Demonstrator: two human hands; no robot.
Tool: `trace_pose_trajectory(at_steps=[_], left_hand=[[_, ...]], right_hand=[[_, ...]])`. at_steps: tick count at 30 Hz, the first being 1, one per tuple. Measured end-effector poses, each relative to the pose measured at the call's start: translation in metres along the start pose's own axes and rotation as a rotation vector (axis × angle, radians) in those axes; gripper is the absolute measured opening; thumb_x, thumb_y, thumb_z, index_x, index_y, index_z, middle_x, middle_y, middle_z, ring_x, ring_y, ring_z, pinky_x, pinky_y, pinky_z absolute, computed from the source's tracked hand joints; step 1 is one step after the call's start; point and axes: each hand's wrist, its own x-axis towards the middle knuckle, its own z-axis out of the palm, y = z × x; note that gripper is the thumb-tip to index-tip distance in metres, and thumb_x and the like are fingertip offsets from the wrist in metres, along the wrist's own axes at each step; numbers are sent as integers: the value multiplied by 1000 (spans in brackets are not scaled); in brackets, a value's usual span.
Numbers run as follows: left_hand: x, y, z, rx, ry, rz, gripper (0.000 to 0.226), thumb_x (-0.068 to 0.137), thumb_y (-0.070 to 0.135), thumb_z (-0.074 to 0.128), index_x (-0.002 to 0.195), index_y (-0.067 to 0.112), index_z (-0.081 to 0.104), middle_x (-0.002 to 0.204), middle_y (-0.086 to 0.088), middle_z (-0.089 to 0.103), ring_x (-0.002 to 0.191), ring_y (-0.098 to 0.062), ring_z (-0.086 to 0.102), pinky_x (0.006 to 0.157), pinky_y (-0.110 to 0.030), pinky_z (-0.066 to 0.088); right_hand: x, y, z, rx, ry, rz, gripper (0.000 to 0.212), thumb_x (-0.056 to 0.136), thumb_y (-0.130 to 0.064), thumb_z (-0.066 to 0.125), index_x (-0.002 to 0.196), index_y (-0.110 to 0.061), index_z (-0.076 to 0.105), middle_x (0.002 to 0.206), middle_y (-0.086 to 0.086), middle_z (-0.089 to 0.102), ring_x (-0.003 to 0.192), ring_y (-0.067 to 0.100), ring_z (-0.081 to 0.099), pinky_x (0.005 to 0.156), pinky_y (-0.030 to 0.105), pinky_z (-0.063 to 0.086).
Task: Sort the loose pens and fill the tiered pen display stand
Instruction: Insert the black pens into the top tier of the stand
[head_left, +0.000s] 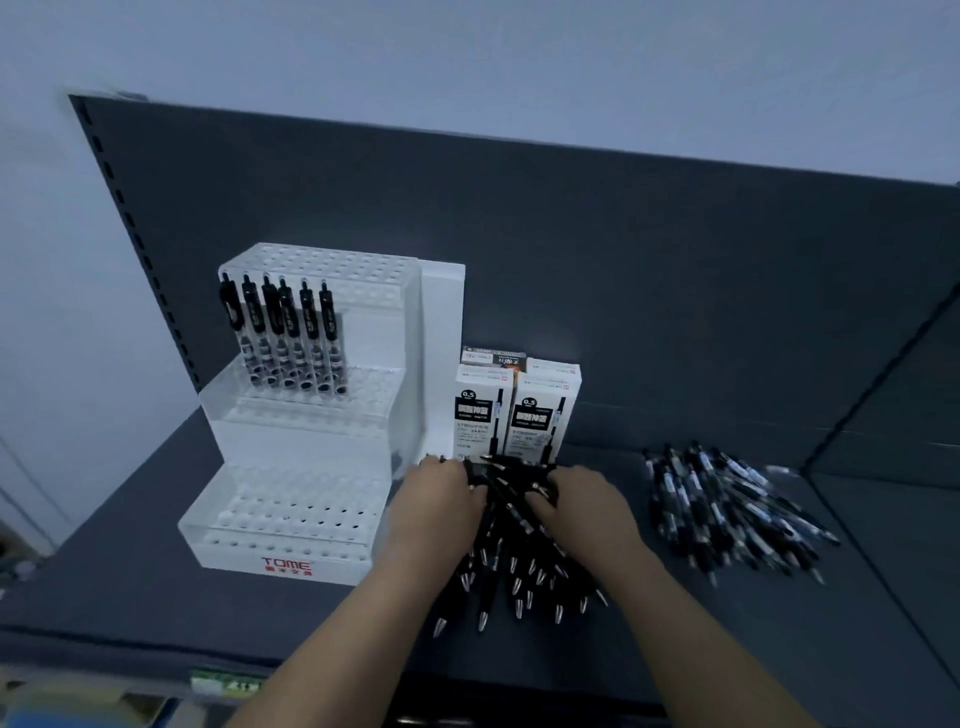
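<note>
1. At lower centre, the left hand and right hand reach in side by side. Their fingers curl down around the upper ends of a heap of black pens, gripping it from either side.
2. The heap fans out toward the bottom of the frame, silvery metal tips foremost, on a dark, matt shelf.
3. The stand sits at left centre, just left of the hands. It is white and clear plastic, stepped in three tiers, each tier top drilled with rows of round holes. Its front lip reads "TOME" in red; the smaller red print below is too blurred to read.
4. Six pens stand upright in a row at the left of the middle tier, with black clips on top and clear barrels below.
5. Two white card boxes stand upright just right of the stand, directly beyond the hands. Each shows "0.5" in a black circle, a black band of characters and a picture of a pen. Further packs lie behind them, their print unreadable.
6. A second heap lies at right centre, well apart from the hands: dark and clear barrels with pale labels, loosely fanned.
7. A dark back panel rises behind, with a slotted upright along its left edge.
</note>
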Motion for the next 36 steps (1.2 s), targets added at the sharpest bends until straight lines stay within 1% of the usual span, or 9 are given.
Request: trace_pose_trajectory(at_steps=[5,12,15,19,23,25,29,32,36], left_hand=[[13,6,18,40,-162,-217,43,86,48,61,104,9,65,107,-10,66,99,-28,64,79,-32,51],[25,12,22,-26,-245,-314,36,85,33,64,105,3,62,109,-15,65,97,-29,65,75,-29,49],[28,13,27,-74,-271,-370,45,87,26,62,120,-2,50,123,-22,54,107,-32,61,85,-34,49],[26,13,34,-160,-199,-375,35,92,17,53,120,0,39,130,-21,44,116,-35,52,88,-38,44],[25,5,36,-264,-128,-332,15,92,12,48,102,5,39,113,-20,59,104,-36,57,75,-36,41],[23,2,32,-296,-90,-304,15,93,17,50,97,8,39,106,-18,63,100,-36,58,75,-36,43],[21,1,26,-301,-59,-286,23,95,24,51,104,3,47,105,-16,64,101,-35,58,78,-36,44],[21,1,24,-297,-48,-278,21,95,21,50,105,3,51,104,-16,64,101,-34,58,79,-34,43],[18,3,24,-377,-37,-273,14,93,21,53,97,7,54,85,-4,59,93,-29,59,72,-27,40]], right_hand=[[8,3,13,-33,-32,-37,49,88,-53,56,116,-13,60,119,9,54,113,26,49,91,36,45],[19,9,19,33,-111,-50,57,87,-54,56,125,-12,54,129,10,49,120,27,44,98,35,41],[21,11,20,57,-131,-55,53,88,-53,56,120,-11,54,126,11,49,119,27,45,96,34,41],[23,14,20,96,-143,-62,46,86,-50,58,112,-12,55,117,8,52,107,23,52,86,32,43],[24,15,19,147,-184,-60,38,86,-45,59,107,-14,54,110,5,57,98,21,56,81,33,47],[25,15,17,169,-187,-69,32,87,-40,59,106,-15,54,109,4,60,97,21,58,80,34,48],[26,19,12,197,-215,-69,32,92,-40,58,112,-14,54,109,3,61,99,21,58,80,34,46],[28,23,9,186,-221,-75,25,97,-37,51,103,-13,52,105,5,61,93,22,57,75,33,44],[29,27,8,185,-223,-107,18,99,-32,46,95,-14,50,98,4,58,83,20,51,69,31,37]])
